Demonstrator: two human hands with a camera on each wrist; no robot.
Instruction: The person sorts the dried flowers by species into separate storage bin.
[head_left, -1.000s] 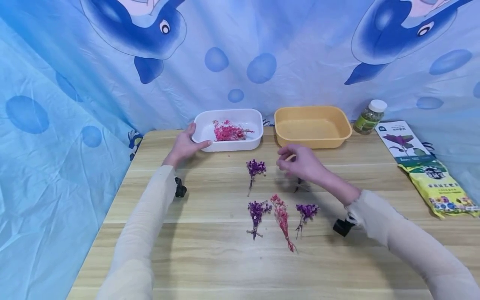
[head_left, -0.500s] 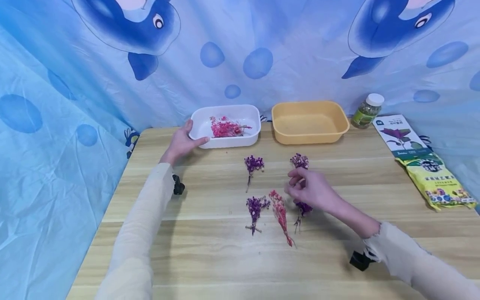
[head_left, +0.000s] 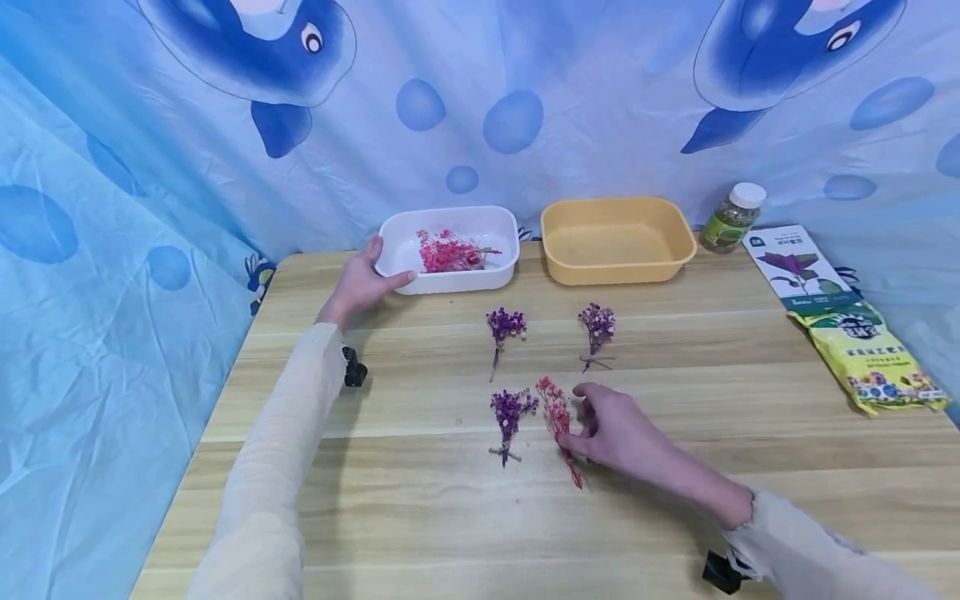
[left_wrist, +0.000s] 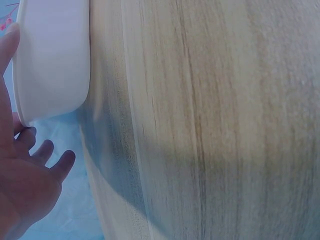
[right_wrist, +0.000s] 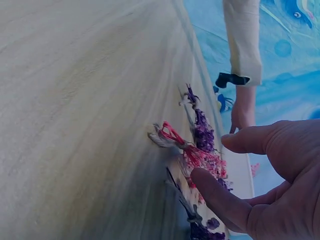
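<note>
My left hand [head_left: 358, 282] grips the near left corner of a white plastic tub [head_left: 456, 283], its thumb at the front rim. Inside the tub lies a bunch of pink dried flowers [head_left: 453, 252]. My right hand [head_left: 617, 433] is low over the table at a single pink dried-flower bunch [head_left: 555, 408], thumb and forefinger spread apart in the right wrist view. Around it lie purple dried-flower bunches: one to the left [head_left: 510, 415], two farther back [head_left: 506, 325] [head_left: 597, 327]. Another purple bunch [right_wrist: 202, 231] shows beside the pink one, hidden by the hand in the head view.
A yellow plastic tub [head_left: 618, 273] stands right of the white one. Beyond it are a jar with a white lid [head_left: 732, 218], a flower-print packet [head_left: 799, 268] and a yellow bag [head_left: 870, 358]. A blue patterned curtain [head_left: 480, 100] hangs behind the wooden table [head_left: 420, 517].
My right hand has moved from the back right purple bunch toward me, down to the pink bunch, uncovering the back bunch. The left hand keeps its hold on the tub. The view has shifted slightly.
</note>
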